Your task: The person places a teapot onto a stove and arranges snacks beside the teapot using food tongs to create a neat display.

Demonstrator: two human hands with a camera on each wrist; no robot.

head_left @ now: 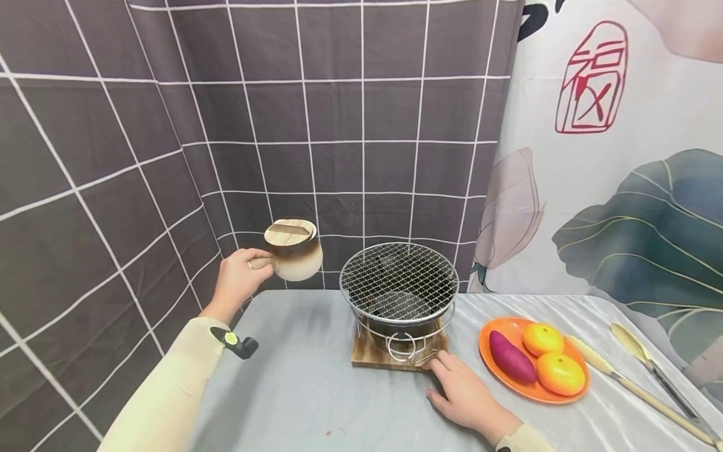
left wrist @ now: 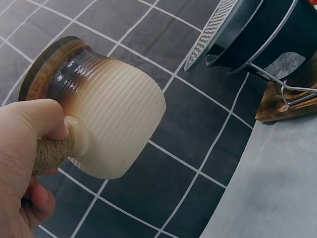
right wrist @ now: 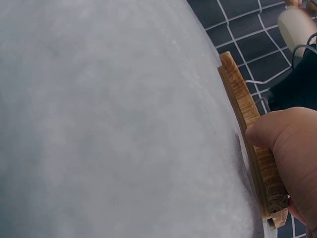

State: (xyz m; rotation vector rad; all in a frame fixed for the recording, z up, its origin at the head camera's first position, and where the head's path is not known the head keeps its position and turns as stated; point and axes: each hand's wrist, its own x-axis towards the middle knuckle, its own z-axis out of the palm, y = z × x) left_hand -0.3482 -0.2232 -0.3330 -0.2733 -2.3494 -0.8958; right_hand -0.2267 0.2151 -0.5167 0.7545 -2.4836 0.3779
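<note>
Head view: left hand [head_left: 240,276], left of center, has its thumb and fingers closed round the handle [left wrist: 53,151] of a small pot [head_left: 299,260]; left wrist view shows that handle wrapped in cord. Pot is cream below, dark brown toward the top, with a wooden lid [head_left: 288,233] on it. It is held up off the table [head_left: 316,402], left of center of the frame, in front of the dark gridded curtain [head_left: 339,119], well apart from the grill stove [head_left: 381,326]. Stove is near the middle of the frame, round and black, wire mesh [head_left: 398,282] on top, ring handle in front, standing on a wooden board [head_left: 367,355]. Right hand [head_left: 465,395], lower center-right, has fingers mostly extended and relaxed, fingertips touching the board's front right corner, thumb spread apart from them; grips nothing that shows. Right wrist view has the board's edge beside that hand, at the right of the frame. Lower right of head view: orange plate [head_left: 503,376] with a purple sweet potato [head_left: 511,358] and two oranges [head_left: 560,373]. Right of plate, two long-handled utensils [head_left: 638,389] lie slantwise. Upper right: white curtain [head_left: 531,100] with a red character.
</note>
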